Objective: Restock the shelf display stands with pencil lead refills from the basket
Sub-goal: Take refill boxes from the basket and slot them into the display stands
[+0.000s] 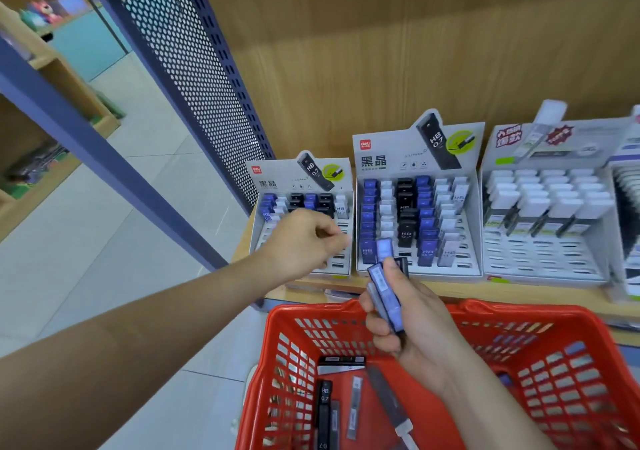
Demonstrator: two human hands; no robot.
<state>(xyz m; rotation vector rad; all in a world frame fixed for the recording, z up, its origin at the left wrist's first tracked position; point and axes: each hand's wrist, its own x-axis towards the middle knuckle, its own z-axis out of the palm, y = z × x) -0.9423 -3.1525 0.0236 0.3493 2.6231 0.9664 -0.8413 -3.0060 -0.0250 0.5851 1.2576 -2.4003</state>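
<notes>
While refills [325, 411] lie in the basket [519, 308], right hand [420, 318] grips several; left hand [301, 238] is unreadably blurred.

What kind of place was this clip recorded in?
Most likely a stationery shop: branded display stands of pencil lead refills on a wooden shelf, and a red shopping basket.

Stands: four grey cardboard display stands [415, 158] are counted.
Basket: one red plastic mesh basket [519, 308] is seen.
Held: at least three slim plastic refill cases [384, 286] are gripped by the right hand [419, 331].
Loose: at least five loose refill cases [324, 404] are counted inside the basket.
</notes>
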